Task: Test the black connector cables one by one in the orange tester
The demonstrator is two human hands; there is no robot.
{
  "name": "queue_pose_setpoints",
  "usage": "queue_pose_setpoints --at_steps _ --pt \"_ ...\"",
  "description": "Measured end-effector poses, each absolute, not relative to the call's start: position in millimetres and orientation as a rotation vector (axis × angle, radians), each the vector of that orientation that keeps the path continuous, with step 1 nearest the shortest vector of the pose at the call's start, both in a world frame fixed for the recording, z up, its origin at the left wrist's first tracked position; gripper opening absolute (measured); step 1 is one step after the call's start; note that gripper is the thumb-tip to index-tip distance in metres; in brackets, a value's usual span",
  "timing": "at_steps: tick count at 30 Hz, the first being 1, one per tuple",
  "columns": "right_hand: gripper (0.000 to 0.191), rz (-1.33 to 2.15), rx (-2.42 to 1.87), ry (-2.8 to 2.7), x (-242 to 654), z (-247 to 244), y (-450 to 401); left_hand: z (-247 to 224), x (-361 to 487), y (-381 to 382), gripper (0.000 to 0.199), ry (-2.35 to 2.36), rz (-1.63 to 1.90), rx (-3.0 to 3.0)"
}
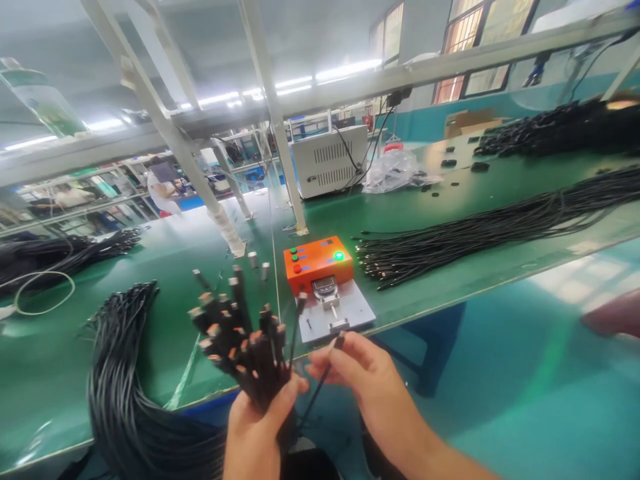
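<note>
My left hand (267, 420) is wrapped around a thick bundle of black cables (253, 353), whose connector ends fan upward with metal tips showing. Between thumb and fingers, my right hand (367, 377) pinches a single black cable (320, 383) just below its connector, to the right of the bundle. Just beyond both hands stands an orange tester box (320, 259) with a glowing green light, a red button and green buttons. In front of it a small digital gauge (325, 288) is mounted on a silver metal plate (357, 303).
A long pile of black cables (480, 233) lies on the green table (415, 200) at right. Another cable bunch (117, 353) curves over the near left edge. White metal posts (273, 113) rise behind the tester, beside a grey vented box (330, 160) and clear plastic bags (395, 172).
</note>
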State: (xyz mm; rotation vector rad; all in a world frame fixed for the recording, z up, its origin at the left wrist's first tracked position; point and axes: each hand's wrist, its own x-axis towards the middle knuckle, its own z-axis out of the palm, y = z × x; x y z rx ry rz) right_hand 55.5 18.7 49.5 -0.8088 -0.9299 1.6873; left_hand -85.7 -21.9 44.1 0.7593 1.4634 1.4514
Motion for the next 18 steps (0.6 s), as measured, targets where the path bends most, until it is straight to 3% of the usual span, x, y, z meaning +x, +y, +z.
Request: queue_pose_setpoints --at_steps 7,18 --pt "0.02 1.703 -1.141 -0.802 70.0 20.2 42.7 44.7 -75.6 -21.5 0.022 1.505 1.664 0.868" --pt "0.016 1.776 -1.223 -0.911 68.4 15.8 59.9 26.7 -76.7 -10.8 0.032 1.543 1.514 0.893"
